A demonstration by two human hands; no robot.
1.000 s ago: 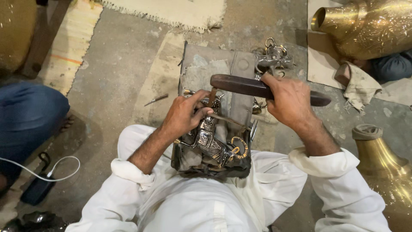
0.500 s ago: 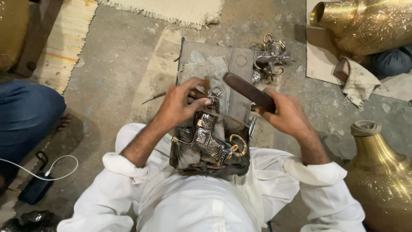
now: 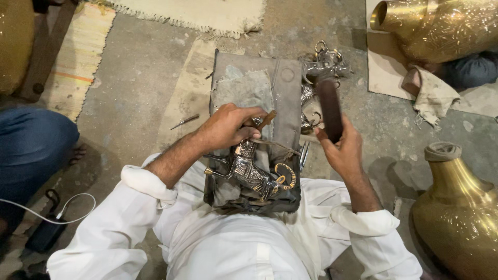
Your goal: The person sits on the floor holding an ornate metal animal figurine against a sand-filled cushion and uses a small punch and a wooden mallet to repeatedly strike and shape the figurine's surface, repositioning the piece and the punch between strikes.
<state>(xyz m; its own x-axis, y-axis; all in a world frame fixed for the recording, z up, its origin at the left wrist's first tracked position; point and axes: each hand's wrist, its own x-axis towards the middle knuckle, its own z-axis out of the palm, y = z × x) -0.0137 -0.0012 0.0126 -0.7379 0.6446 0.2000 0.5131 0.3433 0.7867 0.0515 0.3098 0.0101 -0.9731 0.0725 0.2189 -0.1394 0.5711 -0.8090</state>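
My left hand (image 3: 227,127) grips a thin wooden-handled chisel (image 3: 264,121), its tip pressed onto a small silver and brass animal figure (image 3: 252,173). The figure lies on a dark padded block (image 3: 288,98) on my lap, held down by a cord. My right hand (image 3: 342,148) holds a dark wooden mallet (image 3: 329,106) upright, to the right of the block and raised clear of the chisel.
Several more metal figures (image 3: 324,62) lie beyond the block. A small tool (image 3: 185,121) rests on the concrete floor at left. Large brass vases stand at top right (image 3: 441,28) and lower right (image 3: 461,212). Another person's blue-clad leg (image 3: 31,145) and a cable (image 3: 46,212) are at left.
My right hand swung the mallet from lying across over the chisel, back to the right and upright. My left hand stayed on the chisel and figure.
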